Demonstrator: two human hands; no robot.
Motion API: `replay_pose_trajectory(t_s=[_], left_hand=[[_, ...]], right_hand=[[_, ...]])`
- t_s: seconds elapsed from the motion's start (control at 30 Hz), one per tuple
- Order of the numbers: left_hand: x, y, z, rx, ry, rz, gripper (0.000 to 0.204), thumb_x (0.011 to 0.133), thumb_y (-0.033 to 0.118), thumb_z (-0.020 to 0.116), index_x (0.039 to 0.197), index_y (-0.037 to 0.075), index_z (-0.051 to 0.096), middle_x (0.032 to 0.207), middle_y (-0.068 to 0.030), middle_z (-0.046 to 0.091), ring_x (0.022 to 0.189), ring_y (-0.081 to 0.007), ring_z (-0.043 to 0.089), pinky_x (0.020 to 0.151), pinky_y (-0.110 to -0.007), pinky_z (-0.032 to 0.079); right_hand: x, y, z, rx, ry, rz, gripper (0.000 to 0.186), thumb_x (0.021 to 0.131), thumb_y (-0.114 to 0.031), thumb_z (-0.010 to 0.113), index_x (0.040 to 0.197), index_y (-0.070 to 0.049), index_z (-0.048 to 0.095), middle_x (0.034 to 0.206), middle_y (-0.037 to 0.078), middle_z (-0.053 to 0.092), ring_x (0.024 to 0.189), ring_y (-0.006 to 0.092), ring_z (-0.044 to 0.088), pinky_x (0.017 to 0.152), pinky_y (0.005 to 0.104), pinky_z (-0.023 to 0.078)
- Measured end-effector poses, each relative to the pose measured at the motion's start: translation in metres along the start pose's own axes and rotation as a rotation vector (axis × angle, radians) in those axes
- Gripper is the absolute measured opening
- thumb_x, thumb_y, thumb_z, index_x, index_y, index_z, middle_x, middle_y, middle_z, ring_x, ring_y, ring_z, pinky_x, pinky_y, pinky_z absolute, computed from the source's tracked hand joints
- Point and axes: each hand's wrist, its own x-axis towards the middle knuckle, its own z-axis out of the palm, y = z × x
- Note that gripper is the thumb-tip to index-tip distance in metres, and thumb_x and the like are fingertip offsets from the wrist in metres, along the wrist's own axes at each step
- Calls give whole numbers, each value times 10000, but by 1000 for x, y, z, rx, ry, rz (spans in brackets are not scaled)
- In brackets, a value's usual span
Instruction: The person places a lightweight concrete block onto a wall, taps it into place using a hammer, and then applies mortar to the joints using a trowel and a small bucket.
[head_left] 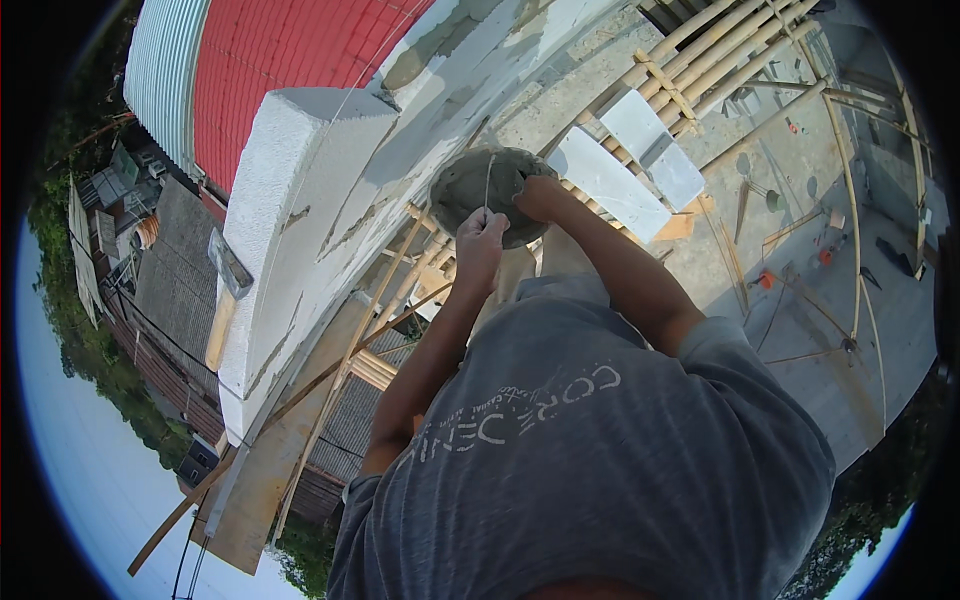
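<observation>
A round dark bucket [445, 205] of wet grey mortar is in front of my body, beside the block wall. My left hand [482, 240] is closed at the bucket's near side, pinching a thin pale cord-like handle [488, 185] that runs across the mortar to the far rim. At the right rim, my right hand [540, 198] is closed with its fingers turned down toward the mortar. What it grips is hidden. To the left, a flat grey tool [230, 265] rests on top of the white block wall [300, 200].
Bamboo poles [690, 60] form scaffolding ahead and beneath me. Pale blocks [610, 180] lie on it to the right. A wooden board [260, 490] slopes away at lower left. Rooftops [180, 270] lie far below, past the wall. Scattered tools lie on the concrete floor [800, 240].
</observation>
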Motion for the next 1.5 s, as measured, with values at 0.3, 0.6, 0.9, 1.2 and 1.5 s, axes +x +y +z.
replay_pose_trajectory(t_s=[0.3, 0.6, 0.9, 1.2, 1.5], left_hand=[[5, 25, -9, -142, 36, -17, 208, 913, 118, 613, 734, 145, 509, 637, 74, 398, 549, -37, 341, 516, -256, 287], [9, -9, -29, -209, 144, -58, 123, 877, 73, 605, 773, 117, 556, 679, 26, 491, 572, -73, 430, 541, -251, 350], [-3, -16, -44, -184, 250, -71, 138, 846, 76, 624, 752, 126, 535, 625, 30, 441, 539, -85, 424, 526, -259, 346], [-10, -24, -43, -246, 296, -102, 142, 848, 82, 618, 748, 123, 526, 614, 16, 432, 537, -101, 418, 544, -276, 369], [-5, -14, -34, -240, 215, -50, 121, 862, 95, 623, 774, 115, 542, 643, 33, 443, 586, -76, 412, 571, -261, 343]], right_hand=[[-79, 77, -68, 794, -241, 121, 346, 901, -382, 714, 789, -56, 743, 610, 12, 618, 565, 103, 587, 549, 290, 473], [-30, 96, -174, 1278, 564, -141, 264, 943, -218, 618, 765, -29, 666, 654, -1, 581, 559, 80, 535, 517, 266, 426], [37, 139, -385, 175, 1433, 282, 349, 895, -400, 631, 1052, -99, 713, 1067, 168, 675, 967, 386, 660, 850, 480, 525], [65, 154, -251, 147, 1509, 366, 343, 850, -260, 735, 1146, -88, 703, 1048, 154, 636, 934, 364, 637, 839, 461, 524], [-97, 61, -86, 413, 403, 18, 374, 903, -387, 645, 1012, -33, 698, 979, 209, 668, 908, 401, 641, 801, 470, 497]])
